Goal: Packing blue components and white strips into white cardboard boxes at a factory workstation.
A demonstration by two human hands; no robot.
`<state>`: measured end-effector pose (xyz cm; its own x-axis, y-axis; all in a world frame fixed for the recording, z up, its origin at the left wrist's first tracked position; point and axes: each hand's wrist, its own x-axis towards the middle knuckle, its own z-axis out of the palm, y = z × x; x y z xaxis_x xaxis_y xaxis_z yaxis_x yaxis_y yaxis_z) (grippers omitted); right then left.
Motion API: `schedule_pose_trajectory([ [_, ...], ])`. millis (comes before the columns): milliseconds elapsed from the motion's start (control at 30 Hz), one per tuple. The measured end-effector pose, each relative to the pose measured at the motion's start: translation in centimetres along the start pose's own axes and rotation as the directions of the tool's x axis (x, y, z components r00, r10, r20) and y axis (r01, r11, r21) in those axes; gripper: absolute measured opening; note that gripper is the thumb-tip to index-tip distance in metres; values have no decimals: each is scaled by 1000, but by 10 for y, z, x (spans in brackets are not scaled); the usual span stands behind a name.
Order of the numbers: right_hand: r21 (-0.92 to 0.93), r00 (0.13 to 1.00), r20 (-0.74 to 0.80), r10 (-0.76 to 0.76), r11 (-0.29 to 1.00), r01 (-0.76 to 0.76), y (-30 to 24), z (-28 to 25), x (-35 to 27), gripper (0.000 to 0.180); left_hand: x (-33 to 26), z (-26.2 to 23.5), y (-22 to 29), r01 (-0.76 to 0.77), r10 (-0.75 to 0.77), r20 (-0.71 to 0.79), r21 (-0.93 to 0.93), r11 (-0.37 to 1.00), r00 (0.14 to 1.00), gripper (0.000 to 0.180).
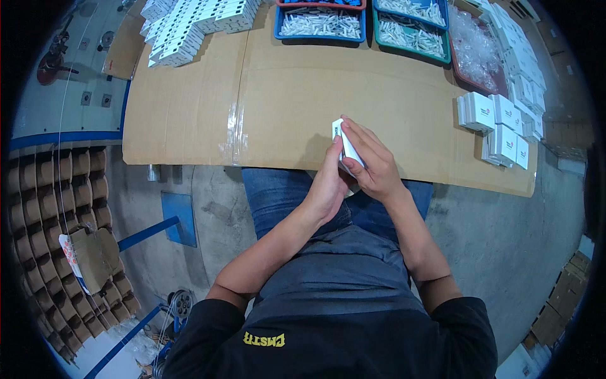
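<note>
Between both palms I hold a small white box (346, 144), just over the table's near edge. My left hand (329, 184) presses on its left side, fingers mostly hidden behind the box. My right hand (374, 159) covers its right side, with the fingers together and stretched along the box toward its far end. Dark print shows on the narrow side. Whether the box's near end is closed cannot be seen, because my hands cover it.
Brown cardboard covers the table (290, 101). White boxes stand in a stack (205, 25) far left and in piles (502, 129) at right. Blue (320, 39) and green (413, 54) trays hold small white parts. A red tray (473, 82) holds clear plastic bags. A cardboard divider (57, 221) sits left.
</note>
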<state>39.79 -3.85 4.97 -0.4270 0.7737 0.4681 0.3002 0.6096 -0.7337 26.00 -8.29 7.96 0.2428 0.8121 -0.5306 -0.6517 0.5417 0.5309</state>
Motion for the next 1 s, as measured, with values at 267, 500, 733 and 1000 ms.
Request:
schedule_pose_trajectory([
  [267, 145, 983, 33, 179, 973, -182, -9, -1, 4, 57, 7, -13, 6, 76, -75, 17, -46, 996, 997, 54],
  [500, 584, 903, 128, 409, 705, -402, 0, -15, -5, 43, 11, -19, 29, 239, -213, 113, -360, 902, 971, 70],
  [733, 540, 884, 139, 447, 714, -446, 3, -15, -8, 35, 12, -37, 26, 521, -352, 387, -574, 631, 852, 94],
  [1000, 553, 912, 40, 407, 751, -360, 7, -11, -8, 24, 11, -36, 30, 541, -317, 455, -540, 644, 832, 96],
])
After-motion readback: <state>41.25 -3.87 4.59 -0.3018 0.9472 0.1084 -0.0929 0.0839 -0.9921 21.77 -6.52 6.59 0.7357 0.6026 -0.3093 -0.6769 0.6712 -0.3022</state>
